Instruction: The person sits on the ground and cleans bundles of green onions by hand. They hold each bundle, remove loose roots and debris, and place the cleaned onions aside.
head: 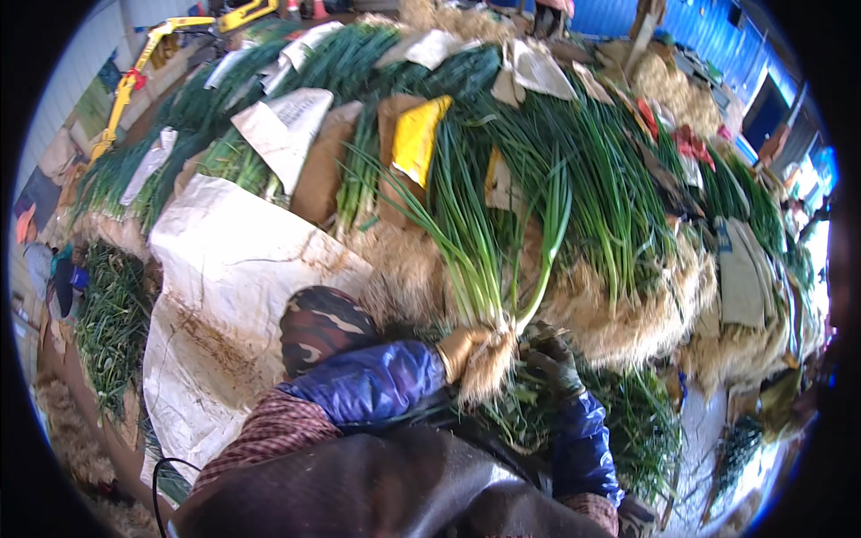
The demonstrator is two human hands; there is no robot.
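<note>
My left hand [463,351], in a tan glove, grips a bunch of green onions [485,289] at its base. The long leaves fan out away from me, and one stalk leans off to the right. Pale, stringy roots [485,373] hang below the grip. Just right of those roots is my right hand [557,363], in a dark glove with the fingers bent. Whether it holds anything, I cannot tell. Loose green leaves [525,407] lie beneath both hands, in front of my dark apron [377,484].
Root-ended onion bundles [605,195] are heaped ahead, with sacks and a yellow bag [420,141] among them. A white sheet [249,228] spreads left of my camouflage-clad knee [326,329]. More leaves [635,424] lie right. A person [54,276] is at far left, beyond a leaf pile [111,323].
</note>
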